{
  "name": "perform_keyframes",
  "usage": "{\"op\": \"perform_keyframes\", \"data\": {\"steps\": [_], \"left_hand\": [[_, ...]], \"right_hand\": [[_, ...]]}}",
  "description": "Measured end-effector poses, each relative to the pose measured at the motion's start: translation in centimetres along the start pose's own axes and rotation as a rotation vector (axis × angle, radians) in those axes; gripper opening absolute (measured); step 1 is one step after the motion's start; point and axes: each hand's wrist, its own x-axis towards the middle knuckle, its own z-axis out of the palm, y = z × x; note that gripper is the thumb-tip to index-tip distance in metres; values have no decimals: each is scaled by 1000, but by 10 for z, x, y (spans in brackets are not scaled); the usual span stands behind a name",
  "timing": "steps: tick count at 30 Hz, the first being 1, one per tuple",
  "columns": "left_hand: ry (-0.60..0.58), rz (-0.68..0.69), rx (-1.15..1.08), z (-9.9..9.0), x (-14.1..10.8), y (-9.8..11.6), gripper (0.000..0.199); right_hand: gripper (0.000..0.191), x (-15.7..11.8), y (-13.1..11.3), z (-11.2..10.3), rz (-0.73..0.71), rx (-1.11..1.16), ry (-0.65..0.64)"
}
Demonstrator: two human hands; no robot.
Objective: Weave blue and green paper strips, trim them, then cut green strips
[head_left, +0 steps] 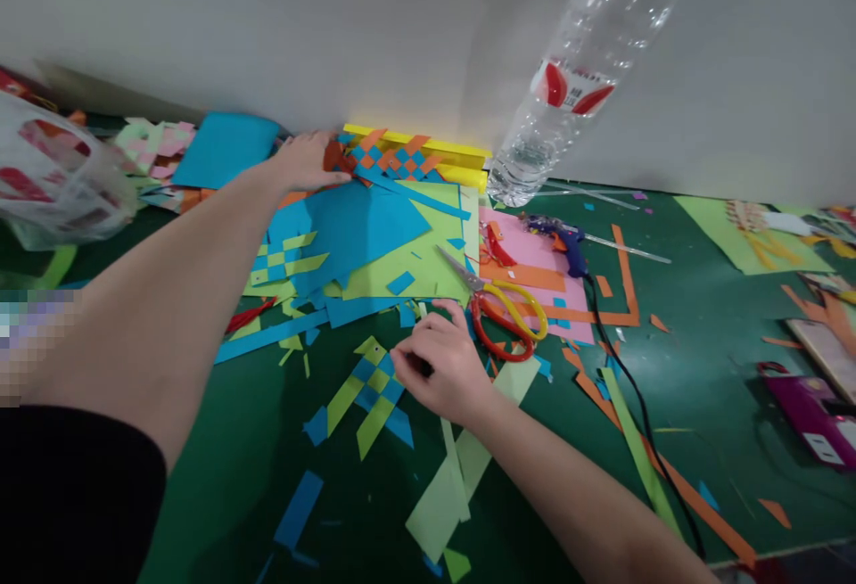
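Observation:
My left hand (311,163) reaches to the back of the table. Its thumb and fingers close around the near end of an orange-and-blue woven paper piece (394,159); the fingertips are partly hidden. My right hand (445,366) is curled in a pinch at the edge of a green-and-blue woven paper fish (374,379), which has a small eye. Just beyond the right hand lie scissors (505,312) with red and yellow handles. Blue paper sheets (361,232) and light green paper (441,254) lie between the hands, beside another green-and-blue woven piece (277,261).
A water bottle (562,94) stands against the wall. A glue gun (562,236) rests on pink paper (535,254), its black cord (629,379) trailing frontward. At left is a plastic bag (60,174). A purple case (806,410) and phone (826,352) lie right. Paper scraps are scattered around.

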Motion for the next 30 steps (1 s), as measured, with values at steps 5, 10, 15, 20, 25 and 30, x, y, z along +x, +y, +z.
{"op": "perform_keyframes", "data": {"steps": [5, 10, 15, 20, 25, 30], "left_hand": [[66, -17, 75, 4, 4, -2, 81], [60, 18, 103, 0, 2, 2, 72], [126, 43, 128, -9, 1, 5, 63], [257, -160, -113, -22, 7, -8, 48], [443, -385, -401, -31, 5, -25, 34], [716, -604, -788, -36, 8, -44, 24]], "right_hand": [[26, 0, 1, 1, -1, 18, 9], [25, 1, 0, 0, 6, 23, -1], [26, 1, 0, 0, 20, 27, -5], [27, 1, 0, -1, 20, 27, -11], [27, 1, 0, 1, 30, 31, -11], [25, 0, 2, 3, 33, 37, -16]]}}
